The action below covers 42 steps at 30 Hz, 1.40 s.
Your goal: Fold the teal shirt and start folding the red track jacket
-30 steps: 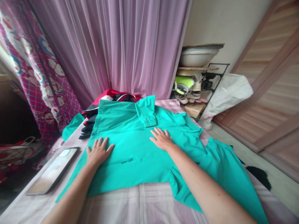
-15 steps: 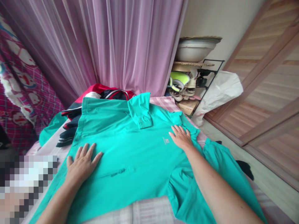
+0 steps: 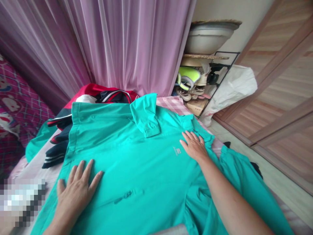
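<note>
Teal jacket is lying spread out on the plaid cloth in front of us, hem to our L. On its chest we're seeing a small pale logo w/ a line of tiny lettering by it, showing too small to read. Marks on the carton at far R are also looking too small to make out.

Our L hand is resting palm down nr the hem, fingers spread, just L of the zip pocket. Our R hand is resting palm down on the chest, fingers slightly spread, just R of the logo; its forearm is covering part of the jacket.

One sleeve cuff is lying across the jacket's far half. Past the hem, dark striped clothes are bunching on the L, w/ red clothing behind, nr the lilac curtain. Something pixelated is sitting btm L; we're unable to tell what.

On the R, a black rack is holding shoes & a neon visor, w/ a big pale basin above. White bag is standing beside it, nr wooden doors.
</note>
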{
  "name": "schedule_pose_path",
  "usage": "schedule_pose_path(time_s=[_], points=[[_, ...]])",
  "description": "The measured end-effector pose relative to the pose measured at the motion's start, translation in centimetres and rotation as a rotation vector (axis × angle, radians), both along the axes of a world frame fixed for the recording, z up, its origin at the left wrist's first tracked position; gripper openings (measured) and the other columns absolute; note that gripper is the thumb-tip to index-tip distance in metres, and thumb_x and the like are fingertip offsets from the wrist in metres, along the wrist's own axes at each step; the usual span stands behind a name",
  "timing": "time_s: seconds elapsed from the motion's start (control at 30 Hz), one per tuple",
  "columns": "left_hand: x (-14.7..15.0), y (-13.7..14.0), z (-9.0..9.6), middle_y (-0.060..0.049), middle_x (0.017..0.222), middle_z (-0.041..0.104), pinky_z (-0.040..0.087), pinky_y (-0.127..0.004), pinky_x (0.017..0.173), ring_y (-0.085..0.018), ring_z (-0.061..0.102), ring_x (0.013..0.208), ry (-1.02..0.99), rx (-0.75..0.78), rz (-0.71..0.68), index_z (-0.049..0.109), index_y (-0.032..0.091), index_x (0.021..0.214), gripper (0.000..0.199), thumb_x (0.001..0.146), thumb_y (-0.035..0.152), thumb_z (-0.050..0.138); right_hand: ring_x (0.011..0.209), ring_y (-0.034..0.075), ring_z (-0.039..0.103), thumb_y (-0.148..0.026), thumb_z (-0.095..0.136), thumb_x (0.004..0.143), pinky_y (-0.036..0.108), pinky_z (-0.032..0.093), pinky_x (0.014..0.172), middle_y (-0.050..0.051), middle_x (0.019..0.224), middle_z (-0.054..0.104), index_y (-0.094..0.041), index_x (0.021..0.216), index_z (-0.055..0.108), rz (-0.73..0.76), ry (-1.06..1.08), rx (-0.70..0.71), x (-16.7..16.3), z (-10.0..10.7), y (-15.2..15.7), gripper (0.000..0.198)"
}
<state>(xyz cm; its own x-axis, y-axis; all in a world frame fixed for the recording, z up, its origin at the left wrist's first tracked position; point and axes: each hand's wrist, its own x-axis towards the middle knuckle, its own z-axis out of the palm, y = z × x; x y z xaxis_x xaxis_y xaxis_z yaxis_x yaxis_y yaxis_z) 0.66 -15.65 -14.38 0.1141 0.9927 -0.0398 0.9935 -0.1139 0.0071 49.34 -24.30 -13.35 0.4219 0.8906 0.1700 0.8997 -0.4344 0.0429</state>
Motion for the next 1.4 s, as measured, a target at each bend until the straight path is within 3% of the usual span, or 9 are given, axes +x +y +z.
schedule_pose_path(time_s=[0.43,0.57,0.8,0.97,1.1,1.23,1.4], points=[[2.0,-1.3,2.4,-0.011,0.165,0.032,0.018,-0.063,0.12,-0.034,0.024,0.153,0.009,0.047,0.02,0.037,0.025,0.157,0.067,0.097,0.055,0.033,0.141,0.028,0.043,-0.043,0.034,0.102,0.052,0.035,0.113,0.006,0.154,0.051,-0.029,0.145,0.056,0.115,0.005,0.082,2.2,-2.1,-0.4,0.05],[2.6,-1.5,3.1,-0.011,0.165,0.032,0.019,-0.063,0.12,-0.033,0.025,0.153,0.0,0.03,0.04,0.036,0.026,0.156,0.065,0.098,0.053,0.034,0.142,0.028,0.042,-0.044,0.034,0.102,0.052,0.034,0.113,0.007,0.155,0.049,-0.028,0.145,0.055,0.11,0.031,0.068,2.1,-1.7,-0.3,0.051],[3.3,-2.0,4.1,-0.011,0.162,0.039,0.023,-0.061,0.12,-0.031,0.032,0.15,-0.1,0.081,0.057,0.045,0.022,0.151,0.059,0.1,0.049,0.037,0.148,0.029,0.034,-0.042,0.03,0.102,0.057,0.025,0.118,0.011,0.161,0.039,-0.023,0.152,0.047,0.017,0.08,-0.068,-2.2,1.6,-1.4,0.055],[2.9,-2.4,4.5,-0.012,0.148,0.057,0.037,-0.046,0.116,-0.025,0.05,0.138,-0.154,0.166,-0.045,0.056,0.018,0.141,0.051,0.102,0.042,0.034,0.152,0.028,0.025,-0.052,0.027,0.102,0.06,0.022,0.119,0.007,0.166,0.029,-0.031,0.157,0.036,0.136,0.157,-0.168,-5.2,1.8,-5.8,0.06],[1.2,-4.1,4.2,-0.01,0.15,0.056,0.037,-0.04,0.116,-0.024,0.049,0.14,-0.105,0.132,-0.185,0.058,0.019,0.139,0.049,0.101,0.041,0.036,0.153,0.029,0.023,-0.056,0.021,0.101,0.06,0.02,0.12,0.01,0.167,0.025,-0.026,0.159,0.032,-0.05,0.168,-0.211,-3.5,1.5,-8.9,0.066],[-1.1,-7.3,2.8,-0.011,0.158,0.045,0.03,-0.052,0.119,-0.031,0.037,0.147,-0.062,0.147,-0.13,0.048,0.02,0.149,0.056,0.1,0.045,0.038,0.153,0.03,0.022,-0.057,0.019,0.101,0.06,0.021,0.119,0.012,0.167,0.026,-0.023,0.16,0.03,-0.12,0.157,-0.182,-2.0,1.8,-10.0,0.069],[-2.0,-10.1,1.9,-0.009,0.159,0.044,0.025,-0.054,0.12,-0.03,0.035,0.149,-0.079,0.16,-0.13,0.047,0.026,0.149,0.056,0.099,0.048,0.038,0.152,0.03,0.023,-0.058,0.019,0.101,0.057,0.021,0.119,0.012,0.166,0.029,-0.024,0.159,0.032,-0.132,0.152,-0.147,-2.5,1.9,-10.1,0.069]])
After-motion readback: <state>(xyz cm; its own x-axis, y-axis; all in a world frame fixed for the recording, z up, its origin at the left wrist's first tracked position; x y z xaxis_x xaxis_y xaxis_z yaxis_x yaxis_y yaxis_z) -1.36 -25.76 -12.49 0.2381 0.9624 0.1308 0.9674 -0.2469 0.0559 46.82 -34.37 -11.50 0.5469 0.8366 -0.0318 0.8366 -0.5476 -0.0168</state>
